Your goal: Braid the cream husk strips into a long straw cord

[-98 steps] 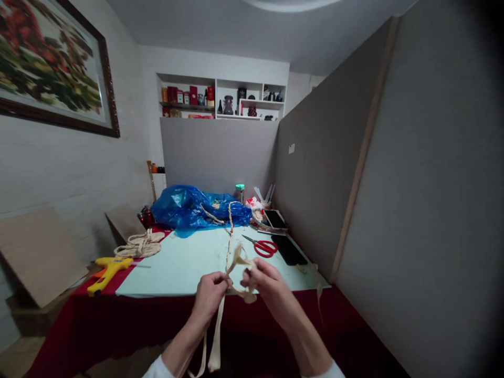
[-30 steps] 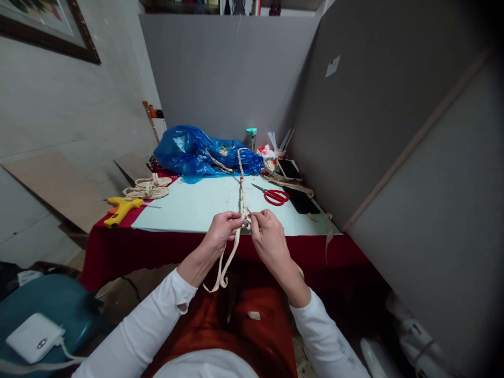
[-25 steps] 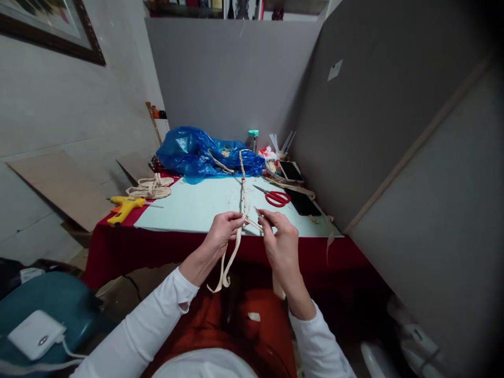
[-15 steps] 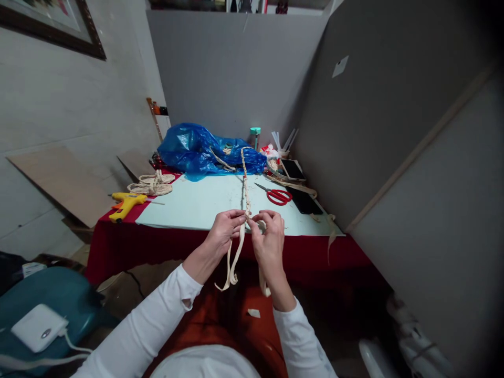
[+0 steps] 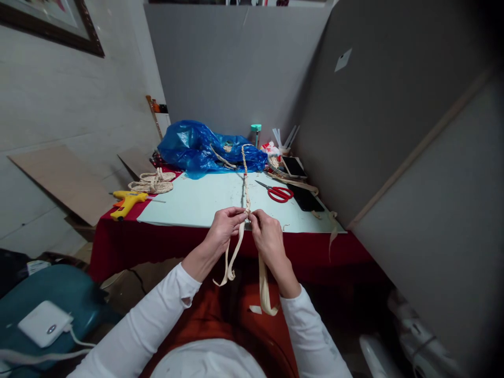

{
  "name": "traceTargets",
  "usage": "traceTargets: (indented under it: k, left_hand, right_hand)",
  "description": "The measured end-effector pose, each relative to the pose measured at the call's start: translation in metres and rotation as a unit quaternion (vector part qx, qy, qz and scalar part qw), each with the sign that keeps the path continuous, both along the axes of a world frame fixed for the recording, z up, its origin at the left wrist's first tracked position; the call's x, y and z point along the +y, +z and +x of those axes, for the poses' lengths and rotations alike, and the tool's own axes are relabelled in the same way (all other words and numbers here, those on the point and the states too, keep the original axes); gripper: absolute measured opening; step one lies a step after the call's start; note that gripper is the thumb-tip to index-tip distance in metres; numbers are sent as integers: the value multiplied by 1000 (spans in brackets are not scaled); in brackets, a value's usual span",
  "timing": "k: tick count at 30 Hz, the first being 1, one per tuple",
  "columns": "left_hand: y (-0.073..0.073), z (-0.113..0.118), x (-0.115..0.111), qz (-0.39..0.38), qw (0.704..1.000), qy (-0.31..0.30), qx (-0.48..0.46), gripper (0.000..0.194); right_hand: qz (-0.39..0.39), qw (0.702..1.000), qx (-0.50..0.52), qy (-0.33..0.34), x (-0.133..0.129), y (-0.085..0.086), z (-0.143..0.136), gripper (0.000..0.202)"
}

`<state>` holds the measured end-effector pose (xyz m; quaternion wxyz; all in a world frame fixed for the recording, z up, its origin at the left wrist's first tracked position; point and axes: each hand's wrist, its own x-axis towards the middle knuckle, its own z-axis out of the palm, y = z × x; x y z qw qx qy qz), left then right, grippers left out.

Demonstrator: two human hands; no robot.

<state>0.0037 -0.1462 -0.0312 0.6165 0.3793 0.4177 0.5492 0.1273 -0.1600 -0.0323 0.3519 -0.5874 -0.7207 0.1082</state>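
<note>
A pale plaited cord [image 5: 246,191] runs from the blue plastic bag [image 5: 189,149] down to the table's near edge, where both hands meet at its lower end. My left hand [image 5: 226,227] is closed, thumb and fingers pinching the braid's end; loose strands [image 5: 235,257] dangle beneath it. Close beside it, my right hand [image 5: 268,233] is closed in a pinch at the same end. A wide pale strand [image 5: 264,291] hangs below the right hand. The exact crossing of strands between the fingertips is too small to make out.
Red-handled scissors [image 5: 280,194] and a dark phone [image 5: 305,198] lie on the right of the light green board [image 5: 189,202]. At the left are a yellow glue gun [image 5: 128,203] and woven straw sandals [image 5: 151,185]. A grey partition [image 5: 394,115] stands along the right side.
My right hand's fingers have drawn in toward the braid's end, and its strand now hangs lower and longer. The left hand keeps its pinch. The view has shifted slightly.
</note>
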Motion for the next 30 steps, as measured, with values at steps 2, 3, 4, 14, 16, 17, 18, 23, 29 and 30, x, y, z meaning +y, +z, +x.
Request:
traceTargets:
  k: [2, 3, 4, 14, 16, 17, 18, 23, 29, 30]
  left_hand:
    - [-1, 0, 1, -2, 1000, 3, 23, 21]
    - [-1, 0, 2, -4, 999, 6, 35, 19]
    - [-1, 0, 3, -6, 999, 10, 46, 17]
    - [7, 1, 4, -26, 995, 0, 93, 15]
    - [4, 0, 5, -27, 995, 0, 95, 14]
    - [2, 0, 5, -27, 995, 1, 96, 13]
    - [1, 0, 6, -26, 995, 2, 97, 12]
    - [1, 9, 6, -17, 994, 20, 102, 10]
    - [7, 25, 2, -29, 995, 41, 92, 1]
    - [5, 27, 2, -31, 995, 45, 85, 2]
  right_hand:
    - [2, 999, -49, -13, -1, 1, -1, 25]
    - [5, 997, -71, -17, -1, 2, -1, 24]
    - [7, 996, -91, -20, -2, 3, -2, 23]
    - [-40, 995, -57, 75, -2, 9, 11, 25]
    - [-24, 994, -68, 83, 0, 9, 15, 25]
    - [-11, 994, -76, 83, 1, 8, 17, 24]
    - [5, 993, -82, 84, 3, 8, 19, 23]
    - [91, 993, -30, 75, 9, 7, 27, 16]
    - [173, 980, -88, -32, -10, 6, 12, 15]
    - [183, 977, -100, -45, -15, 4, 8, 15]
